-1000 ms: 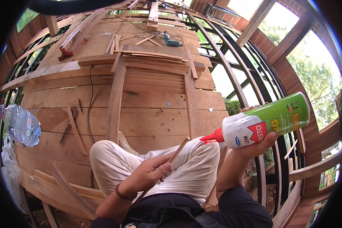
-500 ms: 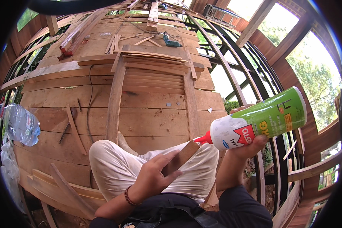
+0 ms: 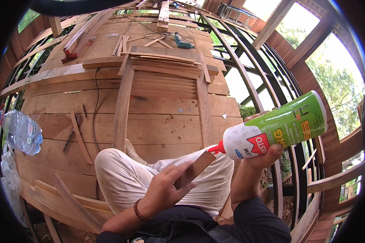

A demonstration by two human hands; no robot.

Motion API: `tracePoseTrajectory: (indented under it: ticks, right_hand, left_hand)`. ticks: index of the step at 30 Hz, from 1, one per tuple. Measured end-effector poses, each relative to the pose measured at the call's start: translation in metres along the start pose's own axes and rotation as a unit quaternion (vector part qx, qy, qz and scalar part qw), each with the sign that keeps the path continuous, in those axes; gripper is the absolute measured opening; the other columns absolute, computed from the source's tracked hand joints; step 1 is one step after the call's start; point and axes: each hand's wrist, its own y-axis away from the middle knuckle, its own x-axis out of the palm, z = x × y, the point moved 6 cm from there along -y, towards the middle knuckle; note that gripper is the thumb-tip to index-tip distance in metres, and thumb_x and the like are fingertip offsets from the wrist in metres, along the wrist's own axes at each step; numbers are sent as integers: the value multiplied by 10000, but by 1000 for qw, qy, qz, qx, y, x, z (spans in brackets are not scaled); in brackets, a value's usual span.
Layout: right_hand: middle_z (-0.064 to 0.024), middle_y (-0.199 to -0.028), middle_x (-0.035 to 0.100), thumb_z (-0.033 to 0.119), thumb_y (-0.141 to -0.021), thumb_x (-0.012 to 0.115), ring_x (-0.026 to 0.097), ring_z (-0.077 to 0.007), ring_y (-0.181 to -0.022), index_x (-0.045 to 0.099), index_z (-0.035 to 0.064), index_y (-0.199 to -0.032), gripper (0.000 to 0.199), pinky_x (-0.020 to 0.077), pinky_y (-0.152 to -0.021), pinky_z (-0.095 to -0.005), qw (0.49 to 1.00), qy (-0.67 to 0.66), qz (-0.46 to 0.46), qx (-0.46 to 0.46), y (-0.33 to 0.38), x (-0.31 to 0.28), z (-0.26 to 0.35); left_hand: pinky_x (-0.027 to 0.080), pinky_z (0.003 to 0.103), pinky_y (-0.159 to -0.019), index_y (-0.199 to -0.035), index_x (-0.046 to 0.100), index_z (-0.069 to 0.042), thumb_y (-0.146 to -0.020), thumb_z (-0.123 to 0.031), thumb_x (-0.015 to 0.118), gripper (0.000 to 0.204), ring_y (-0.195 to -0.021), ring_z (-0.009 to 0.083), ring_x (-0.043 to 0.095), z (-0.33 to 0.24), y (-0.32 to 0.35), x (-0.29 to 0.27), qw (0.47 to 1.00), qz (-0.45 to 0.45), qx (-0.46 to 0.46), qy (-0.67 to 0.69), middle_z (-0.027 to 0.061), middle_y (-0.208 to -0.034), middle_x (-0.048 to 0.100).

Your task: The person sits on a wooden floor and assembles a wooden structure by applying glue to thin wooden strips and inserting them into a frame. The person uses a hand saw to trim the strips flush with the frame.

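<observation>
Brown slat (image 3: pixel 196 170): gripped above the lap, tilted up to the right, its far end just at the red nozzle (image 3: pixel 218 147).
Left hand (image 3: pixel 166 184): fingers along one edge of the slat, thumb along the other, broad face up.
Red nozzle: angled down to the left at the slat's end; whether it touches is hard to tell, and no glue shows.
Glue bottle (image 3: pixel 280 129): green and white, lying nearly level, nozzle end lower.
Right hand (image 3: pixel 261 162): wrapped around the bottle from below, thumb on the near side.
Step at the slat: seems to be lining up nozzle and wood for glue, judging by how close they are.
Next squeeze: would call for a still slat, the tip kept on its end, and light pressure, since too much could run onto the trousers (image 3: pixel 119 174).
Frame (image 3: pixel 123 105): beyond the knees, two long uprights on the floor (image 3: pixel 158 133), slats between them at the far part, loose strips (image 3: pixel 162 59) on top.
Drill (image 3: pixel 184 43): on the floor past the frame.
Water bottle (image 3: pixel 24 133): clear, far left.
</observation>
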Motion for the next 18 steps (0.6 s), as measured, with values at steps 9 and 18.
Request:
tracePoseTrajectory:
  ticks: [9, 18]
  right_hand:
    - [-223, -1156, 635, 490, -862, 691, 714, -329, -974, 418, -23, -1468, 840, 618, -813, -423, 1000, 0, 13, -14, 0, 3, 7]
    - [-255, -1157, 674, 337, -796, 868, 739, -368, -952, 449, -51, -1433, 855, 662, -813, -519, 999, -50, 9, -9, 3, 3, 12]
  left_hand:
    - [558, 388, -846, -1380, 626, -31, -828, -223, 871, 634, -947, 322, 703, 0, -1, -1, 1000, 4, -23, -20, 203, -1092, 713]
    - [547, 372, -834, -1376, 635, -46, -813, -212, 879, 636, -909, 302, 683, 1, 3, -4, 999, -18, -21, -28, 178, -1062, 711]
